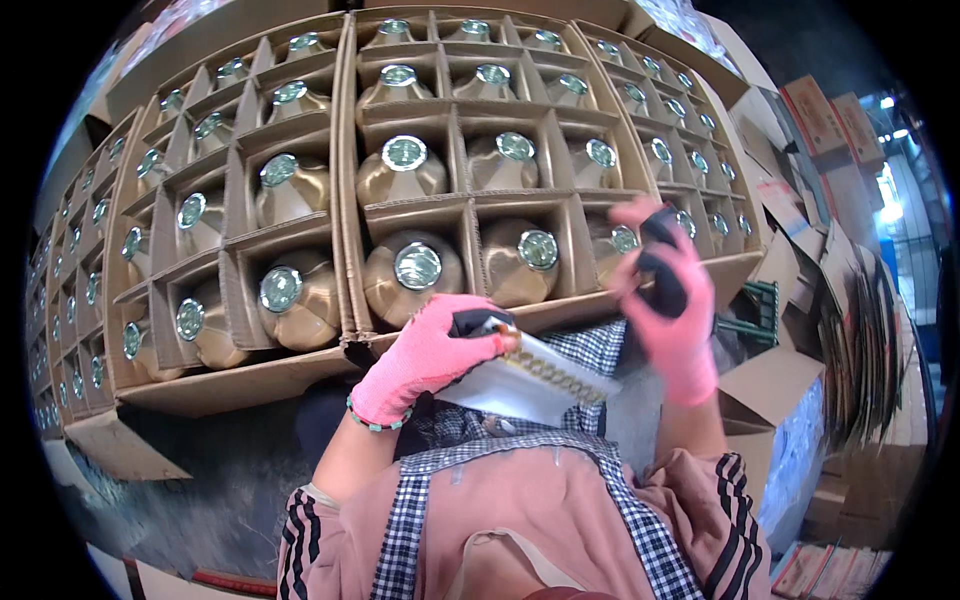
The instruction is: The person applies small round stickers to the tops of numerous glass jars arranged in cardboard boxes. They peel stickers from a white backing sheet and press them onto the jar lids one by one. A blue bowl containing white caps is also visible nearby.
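My left hand (435,350), in a pink glove with dark fingertips, pinches the edge of a white sheet (520,388) in front of my apron. A row of small round gold stickers runs along that sheet. My right hand (670,290), gloved the same way, is raised at the front right of the middle carton, and motion smears its fingers. Whether it holds anything cannot be made out. Just beside it is a rounded gold bottle (612,250) with a pale shiny top, partly covered by the hand. Nearest my left hand stands another gold bottle (415,285).
Open cartons with cardboard dividers (345,200) stand side by side, filled with similar bottles. Flattened cardboard (865,340) is stacked at the right, near an open box (770,390) with clear plastic. A green rack (750,310) stands behind my right wrist.
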### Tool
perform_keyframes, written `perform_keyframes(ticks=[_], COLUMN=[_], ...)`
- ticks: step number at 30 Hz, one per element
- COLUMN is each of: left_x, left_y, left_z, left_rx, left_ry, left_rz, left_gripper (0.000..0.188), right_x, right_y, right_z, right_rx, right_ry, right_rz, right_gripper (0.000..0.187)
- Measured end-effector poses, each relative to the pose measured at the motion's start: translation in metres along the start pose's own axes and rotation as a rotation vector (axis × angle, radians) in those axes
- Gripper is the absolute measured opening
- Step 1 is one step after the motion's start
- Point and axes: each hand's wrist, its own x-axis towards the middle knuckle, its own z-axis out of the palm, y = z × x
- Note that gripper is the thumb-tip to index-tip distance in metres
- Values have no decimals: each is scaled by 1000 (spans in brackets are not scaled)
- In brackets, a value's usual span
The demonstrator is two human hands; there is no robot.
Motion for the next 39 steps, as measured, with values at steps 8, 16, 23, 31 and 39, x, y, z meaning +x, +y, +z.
perform_keyframes(ticks=[8,16,23,31,39], left_x=[10,14,20,21,15], left_y=[-3,-8,-5,-20,-14], left_z=[23,18,17,10,16], left_rx=[83,90,72,-38,-85], left_ry=[-155,-164,-170,-12,48], left_rz=[-85,-192,-162,-34,126], left_gripper=[24,22,22,23,23], right_x=[-27,-15,-6,-4,-13], right_y=[140,166,149,65,-3], right_z=[-22,9,11,0,28], right_rx=[-624,-843,-946,-364,-253], right_ry=[-351,-616,-610,-81,-318], right_rz=[129,-55,-72,55,-9], right_gripper=[11,17,28,27,19])
